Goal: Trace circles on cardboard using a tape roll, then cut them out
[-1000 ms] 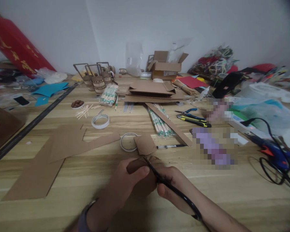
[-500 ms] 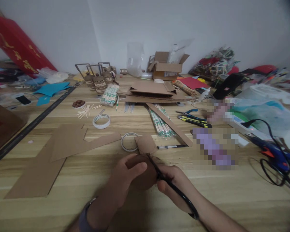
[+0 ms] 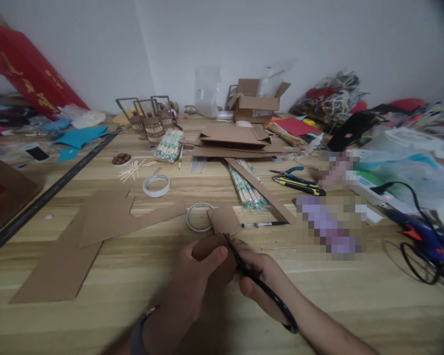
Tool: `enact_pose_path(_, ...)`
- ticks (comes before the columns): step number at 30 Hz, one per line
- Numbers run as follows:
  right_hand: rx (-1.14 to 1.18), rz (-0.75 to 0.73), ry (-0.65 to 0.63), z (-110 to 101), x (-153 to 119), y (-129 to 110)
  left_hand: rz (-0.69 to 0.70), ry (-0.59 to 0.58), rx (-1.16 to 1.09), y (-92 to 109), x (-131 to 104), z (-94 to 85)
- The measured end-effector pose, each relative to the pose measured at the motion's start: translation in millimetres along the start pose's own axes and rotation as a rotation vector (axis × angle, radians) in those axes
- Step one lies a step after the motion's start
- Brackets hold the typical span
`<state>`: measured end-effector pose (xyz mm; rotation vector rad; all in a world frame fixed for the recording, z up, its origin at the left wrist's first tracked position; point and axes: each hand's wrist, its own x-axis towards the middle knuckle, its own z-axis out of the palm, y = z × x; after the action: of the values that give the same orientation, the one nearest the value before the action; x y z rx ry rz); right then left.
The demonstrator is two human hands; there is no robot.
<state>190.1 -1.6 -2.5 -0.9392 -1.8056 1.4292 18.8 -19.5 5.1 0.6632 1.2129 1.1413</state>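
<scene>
Left hand [image 3: 192, 276] grasps card [image 3: 224, 271], apparently to steady its edge against the scissors [image 3: 259, 279], which the right hand [image 3: 272, 268] grips.

The wooden table [image 3: 126, 273] carries cardboard [image 3: 59, 266] and tape rolls [image 3: 156, 193].

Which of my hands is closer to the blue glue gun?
Right. Your right hand, holding black-handled scissors, is left of the glue gun; your left hand, holding a cardboard piece, is farther left.
</scene>
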Motion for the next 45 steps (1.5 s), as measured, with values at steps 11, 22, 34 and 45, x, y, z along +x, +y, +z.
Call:
enact_pose_path(11,0.159,0.011,-0.067,-3.0,1.3,-4.4,-0.043,-0.006,-0.030,0.6,-2.1,2.2)
enact_pose_path(22,0.081,0.028,-0.089,-7.7,-1.6,-2.7,-0.046,0.005,0.023,0.6,-3.6,2.2)
enact_pose_path(34,-0.013,0.013,-0.036,-5.6,-3.4,-1.1,-0.018,-0.023,0.060,-1.1,-0.8,-1.6)
enact_pose_path(45,0.008,0.104,-0.085,-7.4,-1.8,-10.4,-0.013,0.016,0.050,2.0,-2.0,-0.7)
